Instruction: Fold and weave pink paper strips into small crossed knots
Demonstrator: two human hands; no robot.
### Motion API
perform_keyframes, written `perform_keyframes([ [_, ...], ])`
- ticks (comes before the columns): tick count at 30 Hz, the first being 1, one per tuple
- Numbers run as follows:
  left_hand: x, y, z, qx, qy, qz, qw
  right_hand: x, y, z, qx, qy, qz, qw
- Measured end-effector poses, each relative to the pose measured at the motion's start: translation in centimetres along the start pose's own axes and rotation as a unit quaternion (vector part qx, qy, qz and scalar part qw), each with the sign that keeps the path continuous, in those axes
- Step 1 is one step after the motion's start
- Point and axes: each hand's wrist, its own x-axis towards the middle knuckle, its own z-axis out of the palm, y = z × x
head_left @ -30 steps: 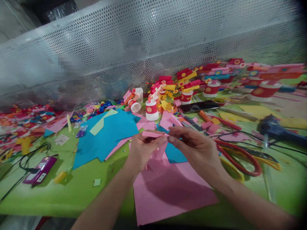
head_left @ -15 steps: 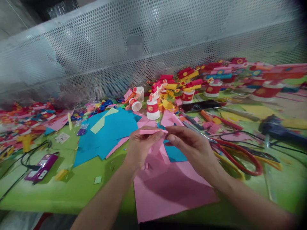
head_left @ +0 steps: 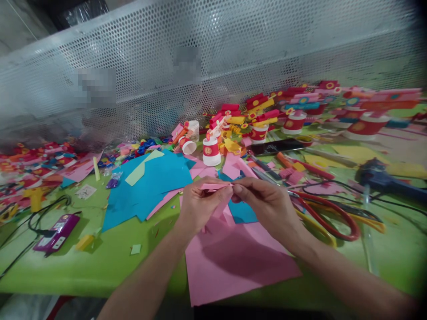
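Note:
Between my fingers is a folded pink foam strip, held above the table. My left hand is closed around its left part, thumb on the near side. At the strip's right end, my right hand pinches with thumb and index finger, its fingertips meeting my left thumb. Below my hands lies a large pink foam sheet, partly in their shadow. Blue foam sheets spread to the left, a pale green piece on top. A white cup with a red band stands just beyond my hands.
Red-handled scissors, a dark glue gun and a phone lie to the right. Several decorated cups line the back below a perforated metal panel. At left are a purple power strip with cords and a yellow block.
My right fingertips have closed in on the strip's right end and now meet my left thumb. The view has shifted slightly.

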Motion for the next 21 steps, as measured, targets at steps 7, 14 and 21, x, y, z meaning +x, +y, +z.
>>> perform_keyframes([
  [7,-0.1,-0.1,0.1,0.015,0.012,-0.064,0.998,0.2,0.4,0.4,0.080,0.038,0.058,0.994],
  [14,0.3,-0.3,-0.6,0.020,0.037,-0.086,0.995,0.5,0.7,0.3,0.125,-0.021,0.104,0.986],
  [21,0.5,-0.5,-0.6,0.047,0.023,-0.112,0.992,1.1,0.7,-0.4,0.067,-0.040,0.121,0.990],
])
